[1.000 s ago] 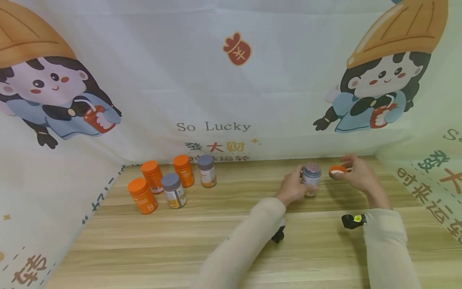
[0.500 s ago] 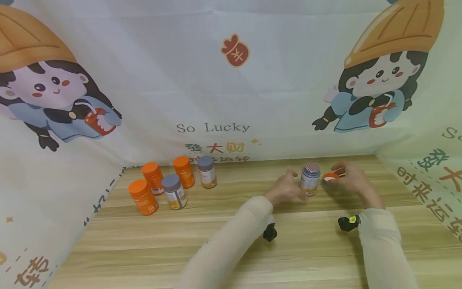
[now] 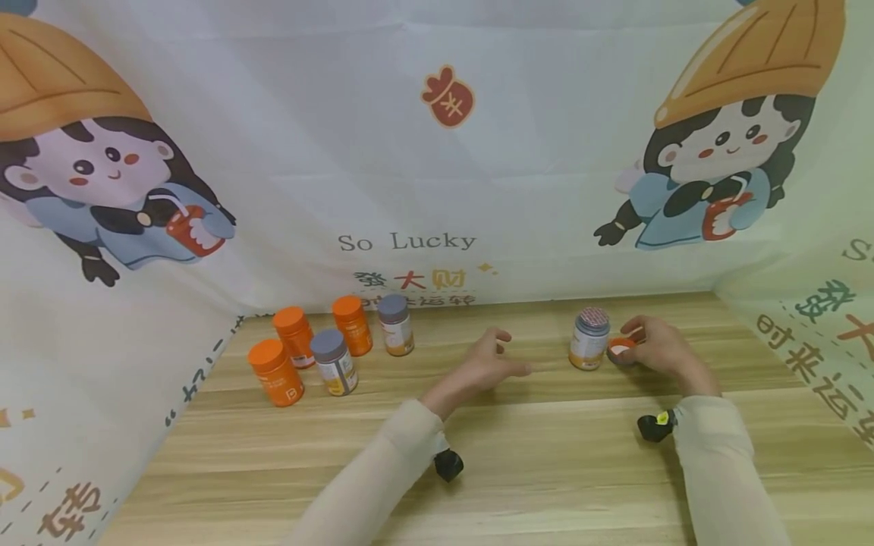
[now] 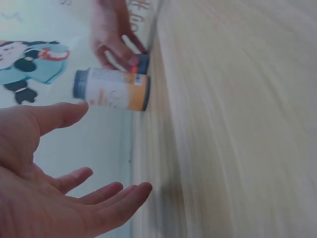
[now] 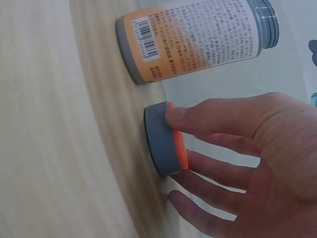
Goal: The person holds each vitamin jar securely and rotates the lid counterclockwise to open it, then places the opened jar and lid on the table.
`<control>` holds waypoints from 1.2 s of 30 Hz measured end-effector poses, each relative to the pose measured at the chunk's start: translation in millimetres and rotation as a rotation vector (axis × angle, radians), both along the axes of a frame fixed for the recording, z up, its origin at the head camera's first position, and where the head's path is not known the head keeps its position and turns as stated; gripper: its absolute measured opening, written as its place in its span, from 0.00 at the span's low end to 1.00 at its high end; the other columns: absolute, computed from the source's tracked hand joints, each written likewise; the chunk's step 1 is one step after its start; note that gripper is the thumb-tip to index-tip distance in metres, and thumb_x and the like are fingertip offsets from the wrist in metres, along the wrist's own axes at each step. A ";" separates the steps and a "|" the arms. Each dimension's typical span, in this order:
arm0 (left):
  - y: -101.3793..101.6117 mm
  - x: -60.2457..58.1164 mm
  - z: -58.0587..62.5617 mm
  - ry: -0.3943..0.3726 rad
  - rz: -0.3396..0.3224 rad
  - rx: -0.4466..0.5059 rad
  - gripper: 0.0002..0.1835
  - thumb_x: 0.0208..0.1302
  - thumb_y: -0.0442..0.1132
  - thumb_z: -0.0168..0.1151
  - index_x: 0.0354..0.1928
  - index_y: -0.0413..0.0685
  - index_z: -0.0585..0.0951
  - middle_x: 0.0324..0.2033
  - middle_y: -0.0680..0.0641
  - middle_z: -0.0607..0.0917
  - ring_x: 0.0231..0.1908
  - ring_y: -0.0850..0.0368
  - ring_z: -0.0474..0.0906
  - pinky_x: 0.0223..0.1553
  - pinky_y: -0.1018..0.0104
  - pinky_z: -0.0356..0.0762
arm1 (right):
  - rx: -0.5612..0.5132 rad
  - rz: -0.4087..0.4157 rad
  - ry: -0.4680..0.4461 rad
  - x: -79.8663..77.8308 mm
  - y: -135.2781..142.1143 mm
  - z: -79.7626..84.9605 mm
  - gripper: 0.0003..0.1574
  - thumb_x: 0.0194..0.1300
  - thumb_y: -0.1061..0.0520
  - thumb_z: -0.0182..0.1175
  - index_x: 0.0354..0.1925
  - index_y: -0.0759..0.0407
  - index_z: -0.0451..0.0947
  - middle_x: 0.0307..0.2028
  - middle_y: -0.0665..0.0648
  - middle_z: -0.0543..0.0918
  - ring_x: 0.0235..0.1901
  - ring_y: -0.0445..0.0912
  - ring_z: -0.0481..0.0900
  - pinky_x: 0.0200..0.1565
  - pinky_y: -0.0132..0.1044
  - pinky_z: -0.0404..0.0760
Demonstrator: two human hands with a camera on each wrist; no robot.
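Observation:
An uncapped grey bottle (image 3: 589, 347) with a white and orange label stands upright at the right, its mouth covered by a patterned seal. Beside it my right hand (image 3: 662, 350) pinches a grey lid (image 5: 163, 141) with an orange inner rim, thumb on one side and fingers on the other. The lid's inside faces up, and it is at or just over the tabletop. My left hand (image 3: 481, 365) is held above the table between the bottle and the group at the left. In the left wrist view its fingers are spread and hold nothing.
At the left stand several capped bottles: orange ones such as the front orange bottle (image 3: 276, 373), plus two grey-lidded ones, the nearer grey-lidded bottle (image 3: 334, 364) and the farther grey-lidded bottle (image 3: 396, 326). A printed cloth (image 3: 532, 189) closes the wooden table's back and sides.
My left hand has let go of the uncapped bottle and moved left, away from it. The right hand has brought the lid down and left, close beside the bottle.

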State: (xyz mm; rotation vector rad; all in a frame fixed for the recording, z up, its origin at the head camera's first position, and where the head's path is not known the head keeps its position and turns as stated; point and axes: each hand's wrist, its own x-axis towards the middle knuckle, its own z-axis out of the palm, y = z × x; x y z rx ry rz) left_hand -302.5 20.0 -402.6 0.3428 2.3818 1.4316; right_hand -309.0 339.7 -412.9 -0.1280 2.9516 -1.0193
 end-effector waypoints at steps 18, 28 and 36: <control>-85.0 6.1 -10.2 0.256 0.536 0.268 0.36 0.63 0.42 0.69 0.69 0.40 0.64 0.60 0.34 0.75 0.62 0.38 0.74 0.63 0.46 0.77 | 0.012 0.035 0.089 14.9 11.5 37.2 0.24 0.76 0.61 0.50 0.61 0.79 0.70 0.58 0.85 0.74 0.57 0.77 0.74 0.52 0.65 0.81; -97.3 -4.2 -21.3 0.353 0.698 0.147 0.48 0.58 0.41 0.71 0.74 0.36 0.55 0.70 0.30 0.65 0.71 0.36 0.65 0.76 0.43 0.61 | 0.086 0.070 0.257 36.8 -31.9 95.3 0.21 0.77 0.58 0.51 0.59 0.72 0.75 0.54 0.76 0.81 0.54 0.69 0.80 0.54 0.65 0.79; -103.9 -23.9 -28.4 0.295 0.755 0.096 0.47 0.60 0.43 0.70 0.75 0.37 0.54 0.71 0.29 0.64 0.71 0.35 0.65 0.76 0.43 0.62 | 0.050 0.266 0.274 47.6 -89.3 106.2 0.18 0.76 0.59 0.56 0.58 0.67 0.77 0.57 0.70 0.80 0.56 0.64 0.80 0.56 0.62 0.82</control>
